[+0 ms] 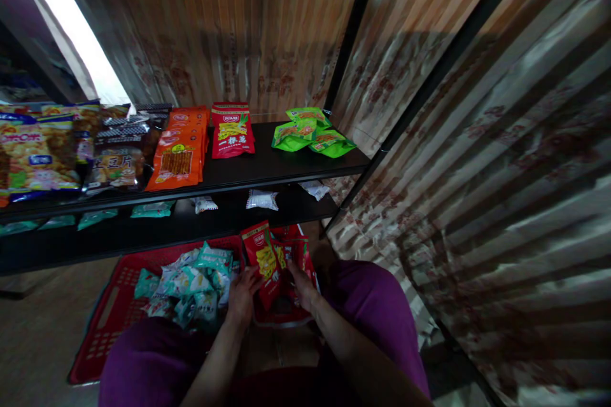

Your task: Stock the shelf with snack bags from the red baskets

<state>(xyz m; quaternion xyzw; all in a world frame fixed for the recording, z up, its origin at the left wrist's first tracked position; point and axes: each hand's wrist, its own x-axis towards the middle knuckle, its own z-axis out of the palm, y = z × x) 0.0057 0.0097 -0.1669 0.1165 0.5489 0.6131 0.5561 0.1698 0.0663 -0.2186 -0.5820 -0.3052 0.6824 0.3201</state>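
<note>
- Red snack packet (260, 259): stands tilted at the right end of the red basket (102, 324) on the floor, below the lower shelf (143, 232), between the two hands.
- Left hand (241, 297): fingers curled in on the packet's lower left edge, apparently gripping it; the light is dim, so the thumb's position is unclear.
- Right hand (301, 286): lies on the other red packets (294, 253) just beside it. Whether its fingers pinch one or only rest on top, I cannot tell.
- Teal packets (200, 280): loose heap in the basket, touching the left hand's side.
- Upper shelf (286, 168): holds a flat stack of matching red packs (233, 133), well apart from the hands.
- Handling, judged: light, air-puffed foil pouch with a soft body, glossy and likely slippery. The contents look like sticks and are probably brittle, so squeezing the middle risks breakage.
- Best hold, judged: pinch the flat sealed seam at the top or bottom edge, or support it flat from beneath.
</note>
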